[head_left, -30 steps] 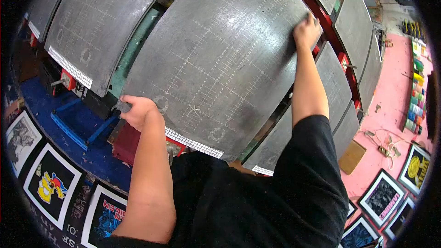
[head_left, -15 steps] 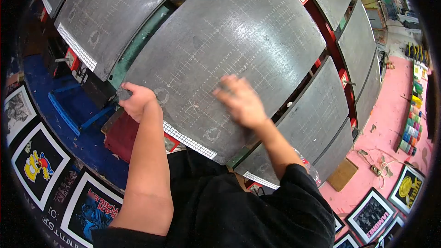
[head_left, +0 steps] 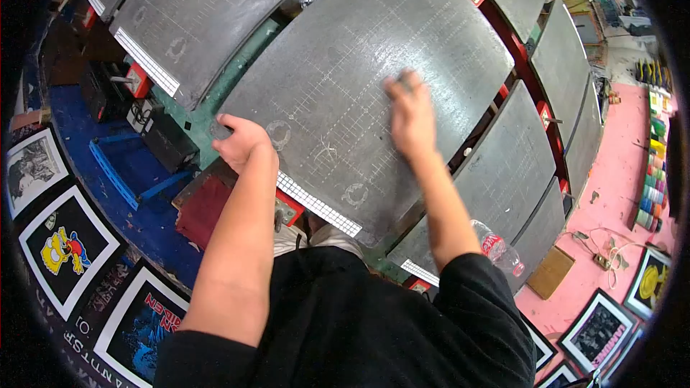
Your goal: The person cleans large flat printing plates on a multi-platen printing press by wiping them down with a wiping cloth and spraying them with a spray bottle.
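Observation:
A large grey printing platen (head_left: 345, 50), marked with white rulers and grids, lies in front of me. At its near left corner my left hand (head_left: 244, 142) is closed, thumb and fingers around the grey corner; the fingertips underneath are hidden. Over the platen's right half, my right hand (head_left: 413, 118) is smeared by motion. Something dark shows between its fingers, too blurred to name. A strip of white grid tape (head_left: 320, 205) runs along the platen's near edge.
More grey platens flank this one, left (head_left: 208, 21) and right (head_left: 496, 158). A plastic bottle (head_left: 499, 248) lies by my right elbow. Framed prints (head_left: 68, 251) stand at lower left, with a blue frame (head_left: 115, 172) on the floor. Ink jars (head_left: 650, 194) line the pink floor at right.
My right hand has swept up and away across the platen. My left hand stays at the corner. The whole view has shifted slightly, and the bottle shows more fully.

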### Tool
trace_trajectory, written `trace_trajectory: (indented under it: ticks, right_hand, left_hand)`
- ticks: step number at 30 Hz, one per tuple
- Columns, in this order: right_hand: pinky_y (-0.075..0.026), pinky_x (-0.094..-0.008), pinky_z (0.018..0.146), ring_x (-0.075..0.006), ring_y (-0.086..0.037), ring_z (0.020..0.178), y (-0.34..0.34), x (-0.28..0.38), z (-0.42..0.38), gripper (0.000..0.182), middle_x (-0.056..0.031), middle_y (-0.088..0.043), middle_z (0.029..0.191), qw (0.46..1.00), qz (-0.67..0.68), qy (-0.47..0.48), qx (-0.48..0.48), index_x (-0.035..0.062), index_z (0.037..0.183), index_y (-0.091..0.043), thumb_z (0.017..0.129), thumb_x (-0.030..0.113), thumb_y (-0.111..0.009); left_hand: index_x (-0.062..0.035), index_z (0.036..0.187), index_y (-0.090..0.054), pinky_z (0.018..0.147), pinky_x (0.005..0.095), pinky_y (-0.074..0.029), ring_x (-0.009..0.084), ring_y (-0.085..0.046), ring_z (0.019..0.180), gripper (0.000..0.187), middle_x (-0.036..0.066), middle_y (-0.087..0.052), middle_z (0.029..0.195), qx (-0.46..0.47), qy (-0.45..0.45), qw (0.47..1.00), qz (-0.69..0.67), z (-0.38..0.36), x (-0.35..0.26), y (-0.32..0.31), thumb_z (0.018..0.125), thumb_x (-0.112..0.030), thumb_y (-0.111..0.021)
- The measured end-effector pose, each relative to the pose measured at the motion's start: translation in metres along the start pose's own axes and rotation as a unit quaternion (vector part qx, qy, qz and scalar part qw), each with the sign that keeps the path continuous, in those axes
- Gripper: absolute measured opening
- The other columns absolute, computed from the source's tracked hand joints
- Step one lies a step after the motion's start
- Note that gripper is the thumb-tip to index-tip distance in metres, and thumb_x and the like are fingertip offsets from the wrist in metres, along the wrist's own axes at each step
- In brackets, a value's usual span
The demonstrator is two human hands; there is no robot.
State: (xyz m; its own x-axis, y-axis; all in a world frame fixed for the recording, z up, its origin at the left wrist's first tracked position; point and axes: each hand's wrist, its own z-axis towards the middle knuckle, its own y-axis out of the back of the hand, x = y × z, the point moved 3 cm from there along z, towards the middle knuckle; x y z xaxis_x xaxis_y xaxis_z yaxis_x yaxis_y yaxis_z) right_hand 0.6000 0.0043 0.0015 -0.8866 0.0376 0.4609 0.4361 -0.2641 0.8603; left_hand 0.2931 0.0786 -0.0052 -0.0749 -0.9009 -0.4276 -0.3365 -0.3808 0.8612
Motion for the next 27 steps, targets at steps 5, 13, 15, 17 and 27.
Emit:
trace_trajectory:
  ticks: [5, 13, 15, 17, 27]
  right_hand:
    - [-0.029, -0.0519, 0.126, -0.0361, -0.037, 0.152, -0.023, 0.127, -0.119, 0.052, -0.0179, -0.047, 0.157, 0.915, 0.202, 0.203, 0.283, 0.0167, 0.137, -0.065, 0.087, 0.003, -0.060]
    - [-0.035, -0.0447, 0.120, -0.0393, -0.047, 0.143, 0.063, -0.018, -0.067, 0.042, -0.0242, -0.052, 0.151, 0.975, 0.105, -0.146, -0.133, -0.0027, 0.141, -0.054, 0.100, 0.006, -0.059]
    - [-0.037, -0.0457, 0.119, -0.0421, -0.048, 0.141, 0.053, -0.088, -0.060, 0.042, -0.0249, -0.055, 0.147, 0.970, 0.009, -0.182, -0.158, 0.0015, 0.141, -0.055, 0.099, 0.005, -0.058]
    - [-0.038, -0.0480, 0.117, -0.0437, -0.052, 0.135, 0.031, -0.055, -0.068, 0.040, -0.0251, -0.058, 0.141, 0.983, -0.086, -0.078, -0.141, 0.0005, 0.134, -0.059, 0.094, 0.000, -0.057]
    - [-0.037, -0.0460, 0.119, -0.0374, -0.048, 0.143, 0.029, 0.128, -0.165, 0.044, -0.0219, -0.057, 0.145, 0.930, 0.346, 0.052, 0.114, 0.0022, 0.136, -0.061, 0.093, -0.002, -0.059]
  left_hand:
    - [-0.0090, 0.162, -0.025, 0.111, 0.0479, -0.043, 0.0333, -0.052, 0.136, 0.079, 0.021, -0.038, 0.159, 0.455, -0.069, 0.831, -0.313, 0.074, 0.058, -0.002, 0.104, -0.061, -0.041]
    - [-0.0018, 0.135, -0.061, 0.100, 0.0362, -0.052, 0.0242, -0.065, 0.116, 0.040, 0.016, -0.068, 0.126, 0.462, -0.329, 0.811, 0.142, 0.275, 0.336, 0.138, 0.105, -0.028, -0.062]
    - [-0.0008, 0.130, -0.065, 0.099, 0.0349, -0.052, 0.0221, -0.067, 0.111, 0.036, 0.015, -0.071, 0.119, 0.458, -0.266, 0.832, 0.163, 0.287, 0.380, 0.139, 0.103, -0.026, -0.065]
    - [-0.0008, 0.127, -0.066, 0.096, 0.0333, -0.052, 0.0193, -0.068, 0.105, 0.032, 0.013, -0.073, 0.114, 0.459, -0.297, 0.828, 0.129, 0.247, 0.379, 0.150, 0.102, -0.021, -0.066]
    - [-0.0052, 0.157, -0.034, 0.115, 0.0516, -0.044, 0.0371, -0.055, 0.134, 0.066, 0.020, -0.047, 0.154, 0.717, 0.217, 0.642, -0.163, -0.007, 0.306, 0.076, 0.109, -0.050, -0.041]
